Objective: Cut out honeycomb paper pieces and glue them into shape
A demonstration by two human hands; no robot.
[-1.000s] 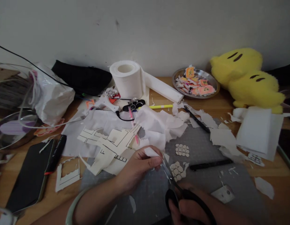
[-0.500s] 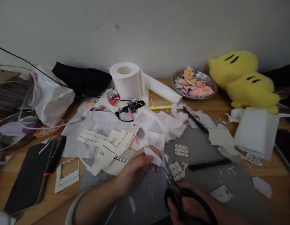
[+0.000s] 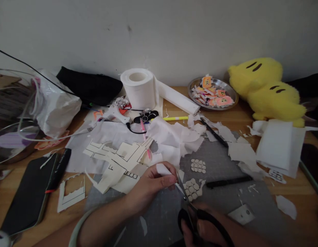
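Observation:
Between the thumb and fingers of my left hand (image 3: 156, 180) is a small piece of white paper (image 3: 164, 171). Black-handled scissors (image 3: 184, 199) are in my right hand (image 3: 197, 228), with fingers through the loops and the blades at the paper's right edge. Beside the blades, on the grey cutting mat (image 3: 159, 223), lies a cutout of drawn circles (image 3: 193, 189), partly behind the scissors. A second circle cutout (image 3: 198, 165) rests a little farther back. Cream paper with black lines (image 3: 120, 161) spreads out left of my left hand.
A toilet paper roll (image 3: 138, 91) stands at the back. Right of it are a metal bowl of paper cutouts (image 3: 212, 107) and yellow plush toys (image 3: 274, 92). A phone (image 3: 29, 192) and black marker (image 3: 58, 169) lie left. A black pen (image 3: 228, 181) and paper scraps lie right.
My left thumb has shifted right and up over the white paper, and the paper's visible part looks smaller. The scissors have moved slightly left and down. The view has shifted a little.

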